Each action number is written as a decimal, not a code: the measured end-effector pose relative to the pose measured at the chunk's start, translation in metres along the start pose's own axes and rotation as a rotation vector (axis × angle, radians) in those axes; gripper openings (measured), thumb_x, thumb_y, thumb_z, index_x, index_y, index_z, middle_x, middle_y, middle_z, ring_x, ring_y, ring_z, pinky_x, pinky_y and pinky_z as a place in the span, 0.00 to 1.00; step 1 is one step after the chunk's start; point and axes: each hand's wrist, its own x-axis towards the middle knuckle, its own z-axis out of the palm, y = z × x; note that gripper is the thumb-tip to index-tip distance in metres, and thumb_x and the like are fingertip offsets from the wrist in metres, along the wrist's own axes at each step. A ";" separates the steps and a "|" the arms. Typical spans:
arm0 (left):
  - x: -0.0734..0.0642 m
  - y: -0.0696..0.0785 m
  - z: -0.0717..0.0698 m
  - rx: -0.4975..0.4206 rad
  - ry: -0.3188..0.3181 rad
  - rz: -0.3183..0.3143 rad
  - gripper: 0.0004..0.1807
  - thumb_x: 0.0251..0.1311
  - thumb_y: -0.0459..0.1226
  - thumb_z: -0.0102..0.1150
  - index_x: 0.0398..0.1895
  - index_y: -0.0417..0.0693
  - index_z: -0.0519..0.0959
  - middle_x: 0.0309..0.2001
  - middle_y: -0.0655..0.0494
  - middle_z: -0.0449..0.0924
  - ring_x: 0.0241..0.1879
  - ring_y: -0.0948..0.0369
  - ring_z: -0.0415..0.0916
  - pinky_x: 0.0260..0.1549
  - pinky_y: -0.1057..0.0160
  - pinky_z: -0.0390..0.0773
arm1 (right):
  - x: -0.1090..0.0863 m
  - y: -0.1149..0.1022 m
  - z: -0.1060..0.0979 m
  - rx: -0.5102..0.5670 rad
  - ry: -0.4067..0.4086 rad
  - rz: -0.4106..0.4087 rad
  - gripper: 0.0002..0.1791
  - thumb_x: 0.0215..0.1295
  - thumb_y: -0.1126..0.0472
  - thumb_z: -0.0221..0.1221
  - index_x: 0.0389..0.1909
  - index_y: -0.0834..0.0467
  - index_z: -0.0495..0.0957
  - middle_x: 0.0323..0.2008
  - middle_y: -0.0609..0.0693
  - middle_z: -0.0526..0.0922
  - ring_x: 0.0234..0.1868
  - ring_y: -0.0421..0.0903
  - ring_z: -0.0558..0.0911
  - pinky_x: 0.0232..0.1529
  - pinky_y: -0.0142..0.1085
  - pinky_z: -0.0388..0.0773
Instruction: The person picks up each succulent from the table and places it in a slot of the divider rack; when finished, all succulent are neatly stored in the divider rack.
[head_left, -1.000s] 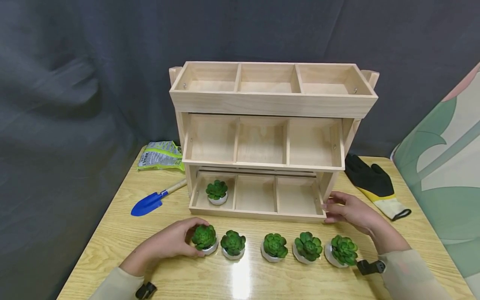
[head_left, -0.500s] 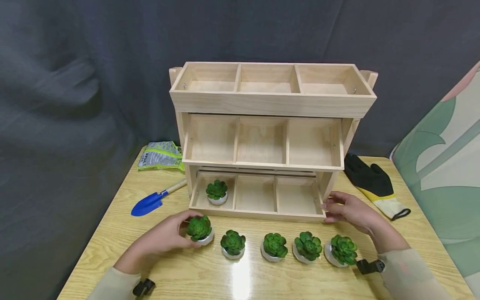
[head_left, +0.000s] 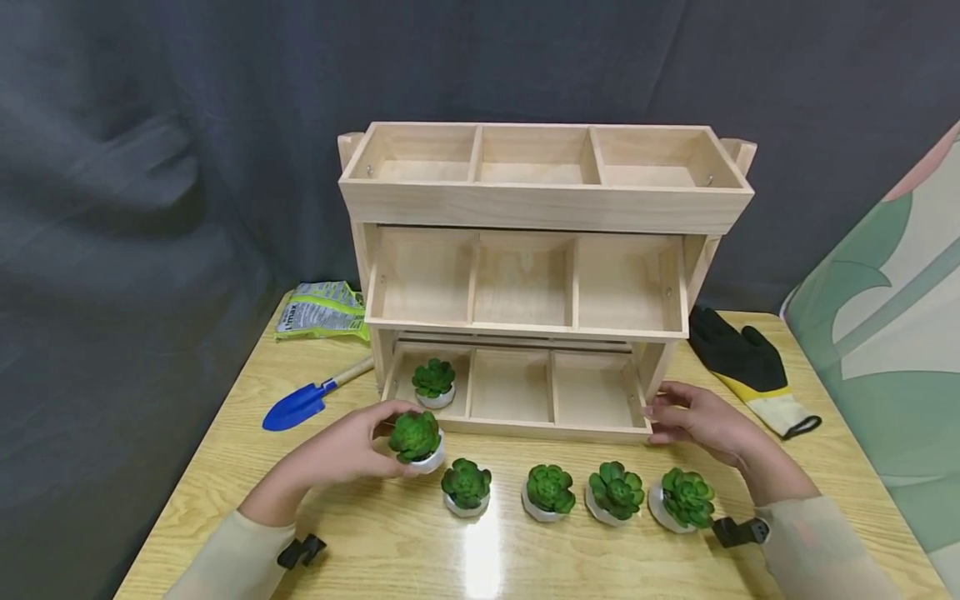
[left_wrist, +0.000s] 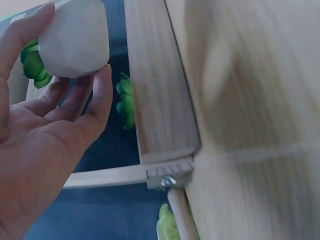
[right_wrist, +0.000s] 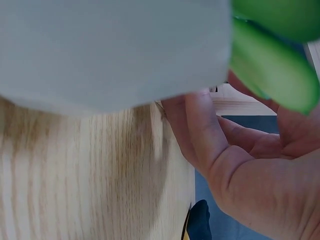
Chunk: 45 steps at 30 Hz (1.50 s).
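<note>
My left hand (head_left: 360, 450) holds a potted succulent (head_left: 416, 437) with green leaves and a white pot. In the left wrist view, thumb and fingers clasp its pale pot (left_wrist: 75, 40), raised off the table and tilted, in front of the wooden tiered planter shelf (head_left: 517, 429). Another succulent (head_left: 434, 382) stands in the left compartment of the bottom tier. At that tier's right end, my right hand (head_left: 701, 421) grips the corner with curled fingers. Its wrist view is partly covered by a nearby white pot (right_wrist: 110, 50).
Several potted succulents (head_left: 550, 492) stand in a row along the table's front. A blue trowel (head_left: 300, 407) and a green-and-grey packet (head_left: 322, 311) lie left of the shelf. A black-and-yellow glove (head_left: 750, 362) lies to its right. A dark curtain (head_left: 525, 58) hangs behind.
My left hand has lifted the succulent from the left end of the row, first drawing it left, then bringing it up and right toward the bottom tier. The right hand stays at the shelf corner.
</note>
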 end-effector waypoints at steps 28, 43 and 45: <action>0.073 0.037 0.012 0.008 0.076 -0.005 0.40 0.56 0.47 0.81 0.71 0.50 0.75 0.60 0.53 0.85 0.60 0.57 0.83 0.65 0.49 0.82 | 0.000 -0.001 -0.002 -0.007 -0.005 -0.002 0.44 0.81 0.57 0.59 0.83 0.73 0.46 0.71 0.75 0.65 0.50 0.45 0.87 0.54 0.39 0.91; 0.132 0.054 0.027 0.176 0.047 -0.036 0.39 0.56 0.47 0.79 0.71 0.48 0.76 0.60 0.50 0.86 0.60 0.53 0.84 0.65 0.47 0.82 | 0.002 0.002 -0.001 0.002 -0.020 -0.014 0.45 0.81 0.56 0.59 0.83 0.74 0.44 0.73 0.77 0.62 0.53 0.46 0.88 0.55 0.40 0.91; 0.137 0.057 0.030 0.195 0.021 -0.039 0.39 0.57 0.46 0.78 0.72 0.47 0.76 0.60 0.49 0.86 0.59 0.53 0.83 0.65 0.47 0.82 | 0.002 0.002 -0.002 0.003 -0.022 -0.011 0.46 0.81 0.56 0.59 0.83 0.74 0.44 0.74 0.77 0.61 0.54 0.46 0.88 0.55 0.40 0.90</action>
